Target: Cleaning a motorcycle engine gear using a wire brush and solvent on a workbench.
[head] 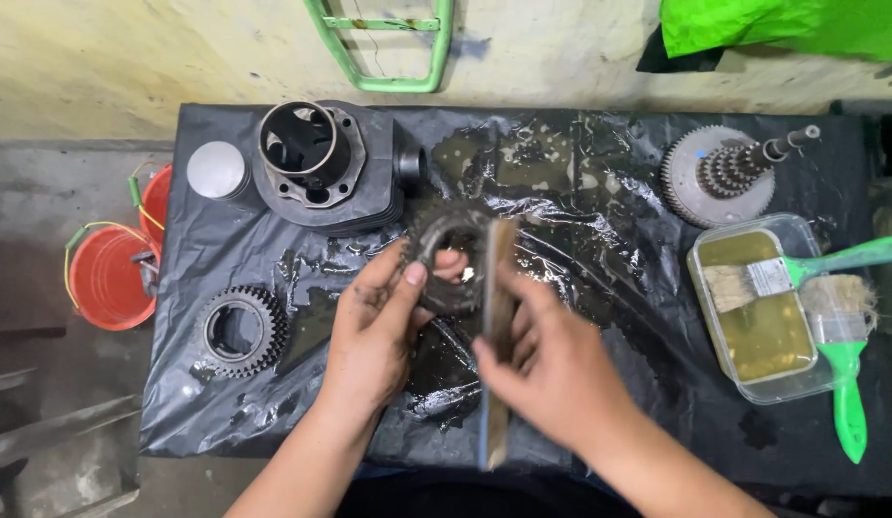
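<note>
Black plastic sheeting (657,384), wet with oil, covers a low table against a stained pale wall. Seen from the head camera, the left hand (374,326) grips a dark, greasy gear ring (448,251) above the middle of the sheeting, thumb and fingers clamped on its rim. The right hand (551,369) is closed around a long flat tool, blurred, probably a file or brush (499,326), held upright against the gear's right side.

Behind them sits a finned engine cylinder (326,168) with a piston (217,171) just beside it. A second gear (241,331) lies at left. At right stand a clutch gear cluster (719,173) and a clear tub of yellowish liquid (758,317) with two green-handled paintbrushes (839,326). Red buckets (108,278) stand off the table's left edge.
</note>
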